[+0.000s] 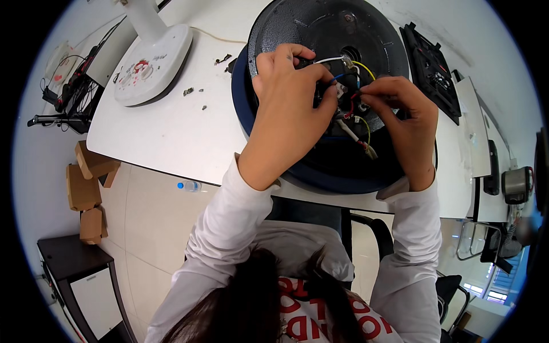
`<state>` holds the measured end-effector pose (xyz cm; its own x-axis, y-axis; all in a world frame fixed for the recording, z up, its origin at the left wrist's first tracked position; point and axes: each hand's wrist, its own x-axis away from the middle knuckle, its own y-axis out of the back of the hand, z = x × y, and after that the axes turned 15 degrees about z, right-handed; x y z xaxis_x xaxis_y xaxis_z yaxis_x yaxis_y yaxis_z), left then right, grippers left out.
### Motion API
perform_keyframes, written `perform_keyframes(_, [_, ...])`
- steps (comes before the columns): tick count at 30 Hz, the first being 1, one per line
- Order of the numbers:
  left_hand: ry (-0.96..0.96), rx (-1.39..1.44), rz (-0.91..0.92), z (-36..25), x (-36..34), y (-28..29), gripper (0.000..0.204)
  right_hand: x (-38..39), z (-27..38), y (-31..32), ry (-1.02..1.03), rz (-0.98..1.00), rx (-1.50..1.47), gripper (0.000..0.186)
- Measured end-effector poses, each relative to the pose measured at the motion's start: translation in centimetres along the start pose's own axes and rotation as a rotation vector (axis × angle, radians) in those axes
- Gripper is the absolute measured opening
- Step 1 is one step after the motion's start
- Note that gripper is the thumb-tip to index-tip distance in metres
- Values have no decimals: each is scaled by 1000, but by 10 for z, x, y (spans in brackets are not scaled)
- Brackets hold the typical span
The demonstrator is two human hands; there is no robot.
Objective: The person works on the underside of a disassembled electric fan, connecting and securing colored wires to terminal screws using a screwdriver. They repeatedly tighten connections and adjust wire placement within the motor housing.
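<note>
A round appliance lies opened on the table, its dark blue body [242, 108] below and its black speckled round base [274, 28] tilted back. White, yellow, blue and red wires run between the two parts. My left hand [291, 108] is closed, thumb and forefinger pinched at a blue wire [341, 75]; the exact grip is partly hidden. My right hand [403, 111] pinches a red wire [352, 103] between thumb and forefinger. Just below the fingers hangs a white sleeved wire [350, 131] with a pale connector [370, 152] at its end.
A white stand with a rounded foot [151, 71] is at the table's left. Small metal parts [189, 91] lie beside it. A black open tool case [432, 71] sits at the right. Cardboard boxes [83, 186], a bottle [190, 186] and a dark cabinet [74, 260] stand below, left.
</note>
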<state>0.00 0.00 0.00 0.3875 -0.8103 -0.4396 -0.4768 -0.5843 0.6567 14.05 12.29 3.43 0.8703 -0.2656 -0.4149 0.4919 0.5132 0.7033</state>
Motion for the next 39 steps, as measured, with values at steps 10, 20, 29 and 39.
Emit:
perform_keyframes(10, [-20, 3, -35, -1, -1, -4, 23, 5, -7, -5, -99, -8, -241, 13])
perform_keyframes(20, [-31, 1, 14, 1, 2, 2, 25, 19, 8, 10, -210, -11, -252, 19])
perform_keyframes(29, [-17, 81, 66, -12, 6, 19, 22, 54, -19, 45, -265, -187, -233, 15])
perform_keyframes(39, [-103, 76, 83, -8, 9, 18, 28, 42, -12, 29, -163, 10, -176, 16])
